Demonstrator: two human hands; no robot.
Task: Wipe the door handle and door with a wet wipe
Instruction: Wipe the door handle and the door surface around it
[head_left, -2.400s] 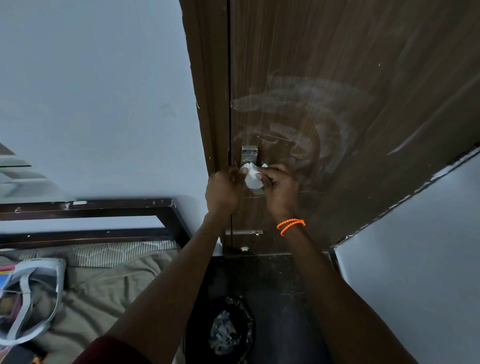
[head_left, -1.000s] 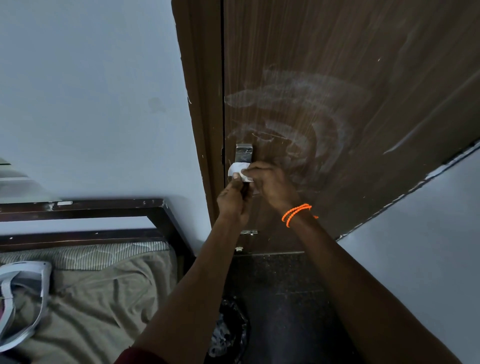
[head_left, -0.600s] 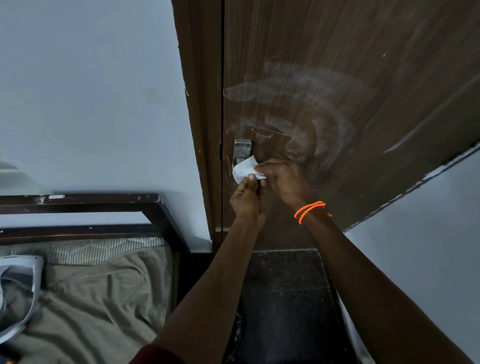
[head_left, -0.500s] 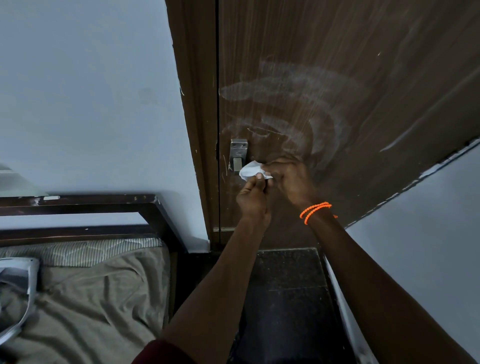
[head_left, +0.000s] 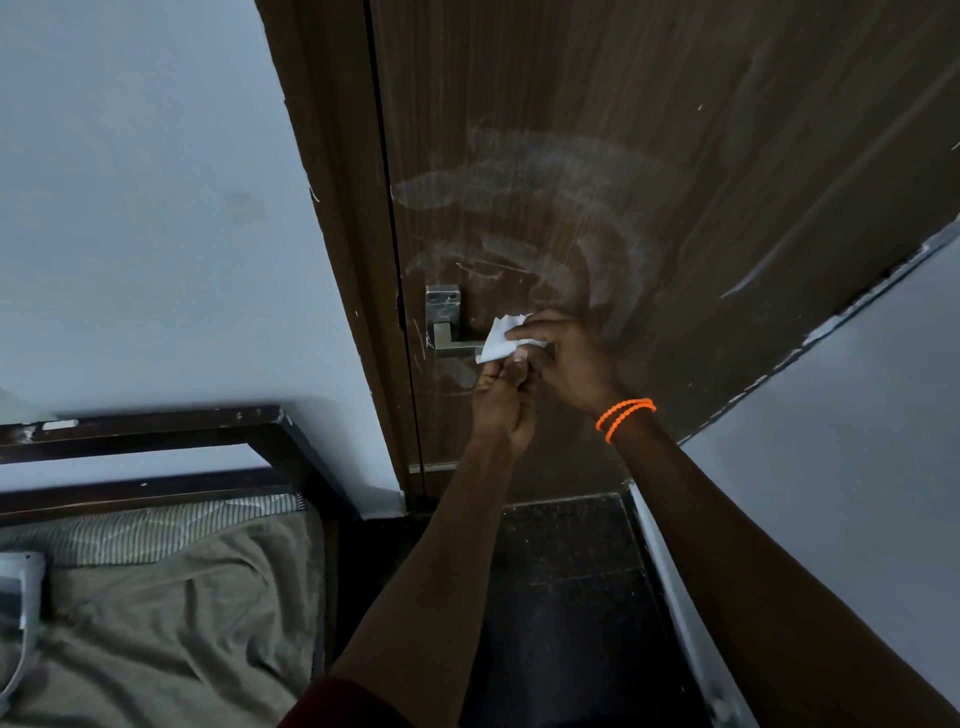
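The dark brown wooden door (head_left: 649, 156) fills the upper middle and shows pale curved wipe smears above the handle. Its metal handle (head_left: 448, 332) sits near the door's left edge, with the plate and the inner part of the lever in sight. A white wet wipe (head_left: 501, 338) covers the lever's outer end. My right hand (head_left: 569, 358), with orange bands at the wrist, pinches the wipe from the right. My left hand (head_left: 504, 405) holds the wipe's lower edge from below. Both hands touch each other at the lever.
A pale wall (head_left: 156, 208) runs left of the door frame (head_left: 337, 234). A dark bed frame (head_left: 171, 431) with an olive sheet (head_left: 166, 613) stands at the lower left. Dark floor (head_left: 566, 597) lies under my arms. Another pale wall (head_left: 857, 441) closes the right side.
The wipe and both hands have slid to the right along the lever, uncovering the handle plate and the lever's inner part. My view has shifted slightly.
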